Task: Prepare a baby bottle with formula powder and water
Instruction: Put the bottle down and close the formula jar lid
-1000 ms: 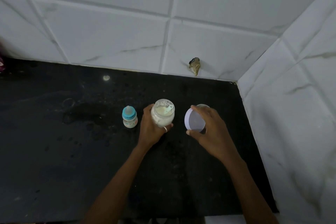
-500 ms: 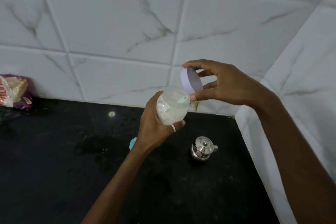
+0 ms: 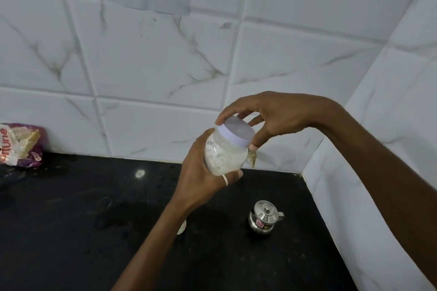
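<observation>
A clear jar of white formula powder is held up in the air in front of the tiled wall, gripped around its body by my left hand. A pale lilac lid sits on the jar's mouth. My right hand holds the lid's rim with thumb and fingers. The baby bottle is almost wholly hidden behind my left forearm; only a small pale edge shows on the counter.
A small steel lidded pot stands on the black counter below the jar. A purple and white packet leans against the wall at far left. White tiled walls meet in the corner at right.
The jar rose from the counter into the air. The lid, held apart beside the open mouth half a second ago, now sits on the jar. The view tilted upward.
</observation>
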Motion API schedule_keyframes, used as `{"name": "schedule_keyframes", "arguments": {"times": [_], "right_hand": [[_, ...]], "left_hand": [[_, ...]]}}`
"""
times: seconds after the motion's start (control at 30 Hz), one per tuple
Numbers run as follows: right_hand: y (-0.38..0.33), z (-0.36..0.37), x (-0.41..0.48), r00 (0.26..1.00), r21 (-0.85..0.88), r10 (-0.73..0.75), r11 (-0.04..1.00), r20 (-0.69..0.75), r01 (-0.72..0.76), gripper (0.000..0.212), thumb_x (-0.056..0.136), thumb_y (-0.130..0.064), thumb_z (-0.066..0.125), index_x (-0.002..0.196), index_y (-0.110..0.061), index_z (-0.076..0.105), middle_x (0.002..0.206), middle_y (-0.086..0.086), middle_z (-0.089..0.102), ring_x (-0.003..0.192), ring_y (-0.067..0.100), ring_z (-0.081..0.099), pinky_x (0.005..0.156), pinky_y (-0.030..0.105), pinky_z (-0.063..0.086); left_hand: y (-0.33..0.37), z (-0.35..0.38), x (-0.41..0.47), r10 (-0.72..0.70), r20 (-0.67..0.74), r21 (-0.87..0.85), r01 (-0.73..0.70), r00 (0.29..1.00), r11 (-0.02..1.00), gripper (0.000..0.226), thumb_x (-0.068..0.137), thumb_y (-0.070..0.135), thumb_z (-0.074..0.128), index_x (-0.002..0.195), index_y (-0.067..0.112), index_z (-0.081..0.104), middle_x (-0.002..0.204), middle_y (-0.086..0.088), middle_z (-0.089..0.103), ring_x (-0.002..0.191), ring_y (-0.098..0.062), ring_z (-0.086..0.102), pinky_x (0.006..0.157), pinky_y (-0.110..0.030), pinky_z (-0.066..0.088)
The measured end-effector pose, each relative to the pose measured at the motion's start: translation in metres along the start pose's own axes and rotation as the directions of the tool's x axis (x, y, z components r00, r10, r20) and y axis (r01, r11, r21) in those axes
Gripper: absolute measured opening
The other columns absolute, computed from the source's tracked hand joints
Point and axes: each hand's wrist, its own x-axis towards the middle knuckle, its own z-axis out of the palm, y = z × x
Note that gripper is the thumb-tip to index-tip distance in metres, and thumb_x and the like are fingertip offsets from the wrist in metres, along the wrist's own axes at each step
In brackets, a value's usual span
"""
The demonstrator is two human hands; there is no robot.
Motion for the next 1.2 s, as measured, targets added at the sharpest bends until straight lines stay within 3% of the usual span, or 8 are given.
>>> {"name": "schedule_keyframes", "arguments": {"times": [0.1, 0.3, 0.43, 0.57, 0.8, 0.9, 1.07, 1.2], "right_hand": [[-0.003, 0.003, 0.002, 1.000, -0.017, -0.010, 1.000, 0.029, 0.010, 0.076, 0.074, -0.008, 0.087, 0.132, -0.049, 0.060, 0.139, -0.028, 0.054, 0.129, 0.009, 0.054, 0.105, 0.040, 0.053], [-0.006, 0.010, 0.003, 0.998, -0.053, 0.019, 0.998, 0.052, -0.016, 0.077, 0.072, -0.014, 0.090, 0.130, -0.054, 0.059, 0.137, -0.032, 0.053, 0.125, 0.009, 0.056, 0.102, 0.041, 0.055], [-0.012, 0.013, 0.001, 0.997, -0.127, 0.072, 0.990, 0.017, -0.069, 0.074, 0.074, -0.027, 0.090, 0.136, -0.051, 0.056, 0.130, -0.034, 0.051, 0.116, 0.007, 0.059, 0.097, 0.035, 0.055], [-0.021, 0.017, -0.001, 0.991, -0.180, 0.130, 0.975, -0.031, -0.134, 0.070, 0.076, -0.044, 0.086, 0.138, -0.052, 0.054, 0.133, -0.027, 0.055, 0.106, 0.004, 0.062, 0.093, 0.028, 0.052], [-0.028, 0.031, 0.003, 0.950, -0.257, 0.281, 0.916, -0.134, -0.308, 0.076, 0.074, -0.083, 0.060, 0.137, -0.042, 0.055, 0.116, -0.010, 0.066, 0.098, 0.012, 0.062, 0.095, 0.037, 0.053], [-0.030, 0.035, 0.004, 0.940, -0.265, 0.307, 0.904, -0.146, -0.336, 0.098, 0.061, -0.097, 0.042, 0.141, -0.041, 0.053, 0.121, -0.006, 0.069, 0.098, 0.015, 0.068, 0.094, 0.036, 0.054], [-0.030, 0.020, -0.007, 0.985, -0.181, 0.172, 0.968, -0.023, -0.174, 0.087, 0.077, -0.064, 0.077, 0.151, -0.054, 0.034, 0.155, -0.024, 0.041, 0.130, 0.007, 0.050, 0.102, 0.028, 0.045], [-0.026, 0.018, -0.010, 0.995, -0.162, 0.068, 0.985, 0.073, -0.056, 0.083, 0.081, -0.027, 0.086, 0.145, -0.056, 0.041, 0.154, -0.031, 0.037, 0.137, -0.003, 0.038, 0.092, -0.001, 0.035]], "left_hand": [[-0.010, 0.000, -0.004, -0.036, -0.013, -0.015, 0.036, 0.999, 0.999, 0.092, 0.062, 0.026, 0.097, 0.139, 0.033, 0.047, 0.135, 0.008, 0.061, 0.123, -0.008, 0.059, 0.096, -0.012, 0.046], [-0.012, 0.002, -0.008, -0.021, 0.006, -0.032, 0.021, 1.000, 0.999, 0.094, 0.063, 0.024, 0.097, 0.142, 0.029, 0.047, 0.136, 0.006, 0.061, 0.125, -0.011, 0.059, 0.102, -0.025, 0.049], [-0.005, 0.004, -0.013, -0.014, -0.030, -0.010, 0.013, 0.999, 1.000, 0.087, 0.063, 0.023, 0.096, 0.131, 0.041, 0.047, 0.125, 0.016, 0.060, 0.111, 0.003, 0.059, 0.094, -0.009, 0.047], [0.007, 0.005, -0.019, 0.018, -0.063, 0.029, -0.016, 0.998, 0.999, 0.081, 0.067, 0.021, 0.095, 0.117, 0.056, 0.041, 0.126, 0.015, 0.059, 0.116, -0.007, 0.060, 0.097, -0.025, 0.052], [-0.014, 0.007, -0.017, -0.011, -0.046, 0.052, 0.013, 0.999, 0.999, 0.089, 0.064, 0.027, 0.096, 0.138, 0.032, 0.047, 0.135, 0.009, 0.058, 0.124, -0.009, 0.057, 0.101, -0.025, 0.049], [-0.016, 0.012, -0.012, -0.067, -0.005, 0.099, 0.067, 0.998, 0.993, 0.067, 0.065, 0.031, 0.095, 0.116, 0.035, 0.052, 0.110, 0.023, 0.059, 0.114, -0.007, 0.064, 0.084, -0.007, 0.045], [-0.010, -0.002, -0.024, 0.036, -0.081, 0.004, -0.036, 0.996, 0.999, 0.087, 0.062, 0.034, 0.096, 0.133, 0.047, 0.047, 0.126, 0.023, 0.060, 0.118, 0.000, 0.060, 0.086, -0.013, 0.053], [0.003, -0.007, -0.026, 0.074, -0.070, -0.014, -0.075, 0.995, 0.997, 0.089, 0.063, 0.023, 0.097, 0.123, 0.064, 0.045, 0.123, 0.036, 0.060, 0.117, 0.008, 0.059, 0.087, -0.010, 0.053]]}}
